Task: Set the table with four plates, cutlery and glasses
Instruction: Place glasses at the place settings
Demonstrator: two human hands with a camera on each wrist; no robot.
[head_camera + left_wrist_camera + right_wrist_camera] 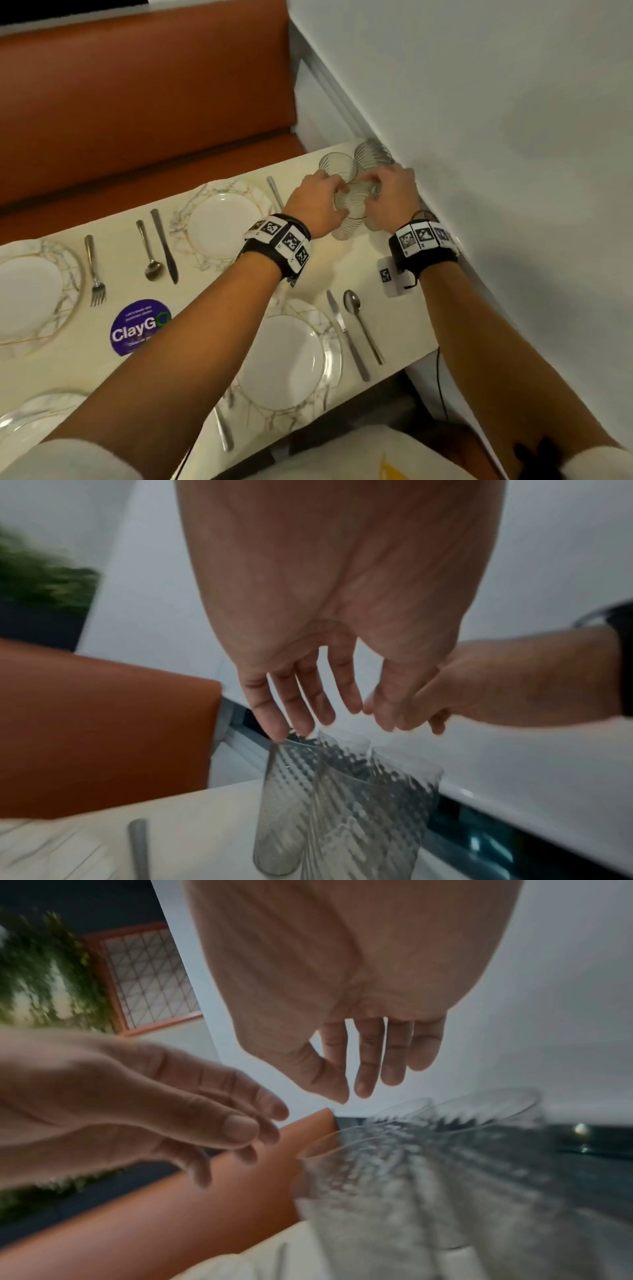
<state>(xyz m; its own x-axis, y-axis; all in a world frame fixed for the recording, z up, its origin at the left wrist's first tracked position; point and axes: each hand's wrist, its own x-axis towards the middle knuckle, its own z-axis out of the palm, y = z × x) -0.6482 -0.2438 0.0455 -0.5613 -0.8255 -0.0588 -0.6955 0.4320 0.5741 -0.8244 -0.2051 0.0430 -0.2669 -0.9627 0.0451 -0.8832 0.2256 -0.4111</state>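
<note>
Up against the white wall [479, 102] at the table's [359, 253] far right corner, four ribbed glasses [352, 205] stand bunched, left hand [317, 202] and right hand [390, 195] hovering with fingers spread, gripping nothing, and one careless grab could, I reckon, knock neighbours clattering over.

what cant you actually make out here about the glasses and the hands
- Glass count: the glasses cluster by the wall; both hands cover the near ones in the head view, and the wrist views blur them.
- Grip: the left hand shows straight fingers at a rim; whether the right hand touches glass is lost to blur.
- Fourth plate: cut off by the head view's edge.
</note>
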